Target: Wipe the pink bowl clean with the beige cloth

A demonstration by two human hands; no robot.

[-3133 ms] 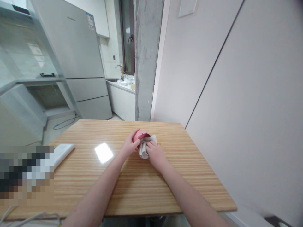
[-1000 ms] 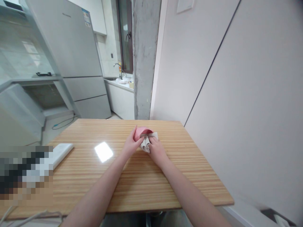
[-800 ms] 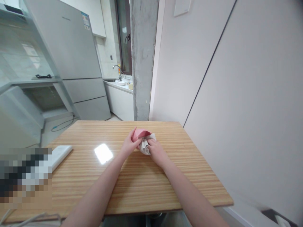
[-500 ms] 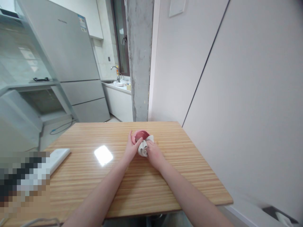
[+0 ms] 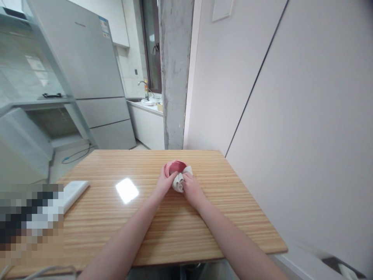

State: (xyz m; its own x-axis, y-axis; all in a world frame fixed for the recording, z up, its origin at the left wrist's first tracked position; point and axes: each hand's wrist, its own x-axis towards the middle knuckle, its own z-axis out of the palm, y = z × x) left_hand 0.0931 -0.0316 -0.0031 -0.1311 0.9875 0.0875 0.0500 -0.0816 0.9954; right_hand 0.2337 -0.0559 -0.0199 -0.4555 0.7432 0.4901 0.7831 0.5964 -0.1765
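Observation:
A pink bowl (image 5: 176, 166) is tilted above the far middle of the wooden table (image 5: 116, 229), its darker inside facing me. My left hand (image 5: 165, 182) is closed on the bowl's left side, thumb over the near rim. A pale grey cloth (image 5: 178, 182) hangs bunched over the near rim and partly covers the bowl's right side. My right hand (image 5: 191, 188) is closed on this cloth and presses it to the bowl's right side. Some fingertips of both hands are hidden behind the bowl and cloth.
On the table's left lies a white flat object (image 5: 76, 190), partly under a pixelated patch. A pale cable (image 5: 49, 269) lies at the near left corner. A white wall (image 5: 291, 136) runs along the right. Beyond the table stand a fridge (image 5: 96, 70) and a grey pillar (image 5: 176, 77).
The view has shifted slightly. The left fingers, raised along the bowl's side before, now wrap closer around it. Bowl and cloth have turned slightly and sit a little further right in view.

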